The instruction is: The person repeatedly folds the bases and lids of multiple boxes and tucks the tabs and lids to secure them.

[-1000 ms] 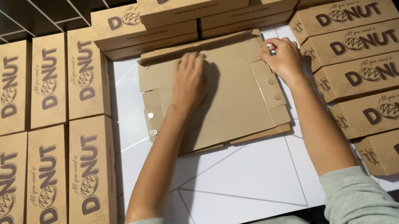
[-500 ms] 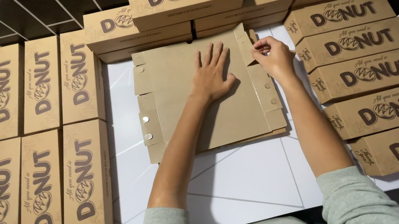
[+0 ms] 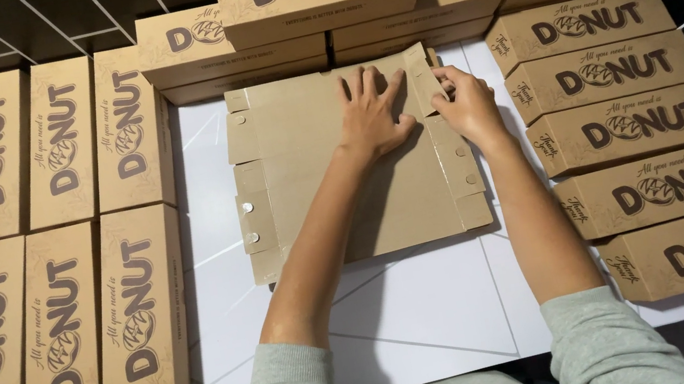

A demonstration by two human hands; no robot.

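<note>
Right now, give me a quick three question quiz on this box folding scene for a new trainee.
1. True or false: the left hand lies flat on the unfolded cardboard sheet.
2. What is the right hand doing? A) pinching the sheet's right side flap B) lifting a finished box C) resting on the white table
3. Fill in: the row of finished boxes right of the sheet counts ___ .

Key: 1 true; 2 A; 3 five.
</note>
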